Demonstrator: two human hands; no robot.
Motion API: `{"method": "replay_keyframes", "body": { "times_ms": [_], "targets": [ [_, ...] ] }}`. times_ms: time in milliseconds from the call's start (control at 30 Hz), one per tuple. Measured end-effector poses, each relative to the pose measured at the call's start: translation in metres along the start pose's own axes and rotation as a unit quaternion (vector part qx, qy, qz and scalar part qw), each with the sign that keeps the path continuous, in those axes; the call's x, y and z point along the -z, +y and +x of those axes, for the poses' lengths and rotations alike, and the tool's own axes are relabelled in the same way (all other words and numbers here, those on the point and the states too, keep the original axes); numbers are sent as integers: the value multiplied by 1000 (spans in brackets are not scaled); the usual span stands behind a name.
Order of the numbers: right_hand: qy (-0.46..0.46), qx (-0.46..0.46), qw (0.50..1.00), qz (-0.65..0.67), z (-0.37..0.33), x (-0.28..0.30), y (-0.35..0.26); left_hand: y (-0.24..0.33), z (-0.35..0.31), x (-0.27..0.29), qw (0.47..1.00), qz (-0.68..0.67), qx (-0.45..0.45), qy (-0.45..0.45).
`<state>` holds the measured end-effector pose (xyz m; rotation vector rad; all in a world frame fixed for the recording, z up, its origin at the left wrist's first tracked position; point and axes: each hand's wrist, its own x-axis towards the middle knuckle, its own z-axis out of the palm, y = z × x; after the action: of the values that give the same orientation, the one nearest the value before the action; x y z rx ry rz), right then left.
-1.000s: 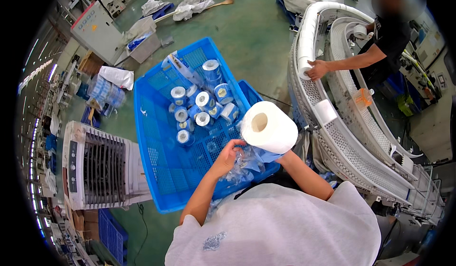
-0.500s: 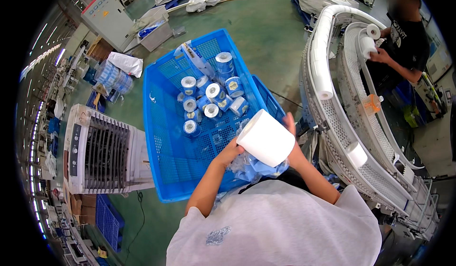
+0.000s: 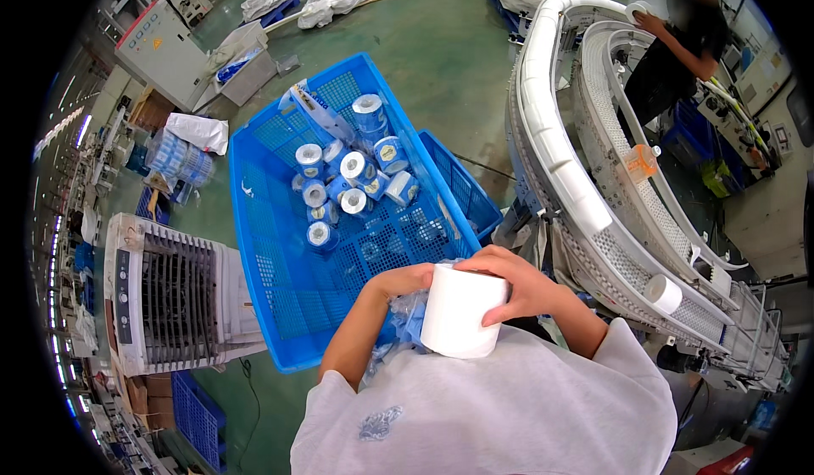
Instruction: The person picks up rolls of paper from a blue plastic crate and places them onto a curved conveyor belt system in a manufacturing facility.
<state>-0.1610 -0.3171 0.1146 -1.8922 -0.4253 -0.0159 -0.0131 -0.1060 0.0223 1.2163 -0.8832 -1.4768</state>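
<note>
White roll (image 3: 462,314) gripped in the right hand (image 3: 521,284), thumb on its side; the left hand (image 3: 398,283) touches its left edge — whether closed on anything, I can't tell remotely. I judge the roll light, soft, easily dented — best held round its sides. It sits beside bluish film (image 3: 410,318), long axis seemingly running from the grey shirt (image 3: 509,399) toward the blue crate (image 3: 292,331).

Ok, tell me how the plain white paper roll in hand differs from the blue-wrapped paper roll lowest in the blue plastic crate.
The plain white paper roll is bare; the blue-wrapped paper roll is covered. The right hand grips the first; the second rests in the crate. The first shows mainly its side; the second, its round end too. Both are cylindrical.
</note>
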Motion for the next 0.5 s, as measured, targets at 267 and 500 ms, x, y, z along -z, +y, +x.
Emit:
{"method": "replay_keyframes", "body": {
  "times_ms": [267,500],
  "targets": [
    [288,162,851,-409,-34,24,-10,-10,-16,-5,996,59,-38,50],
    [326,193,797,-470,-40,18,-4,-8,-15,-27,996,4,50,80]
  ]
}}
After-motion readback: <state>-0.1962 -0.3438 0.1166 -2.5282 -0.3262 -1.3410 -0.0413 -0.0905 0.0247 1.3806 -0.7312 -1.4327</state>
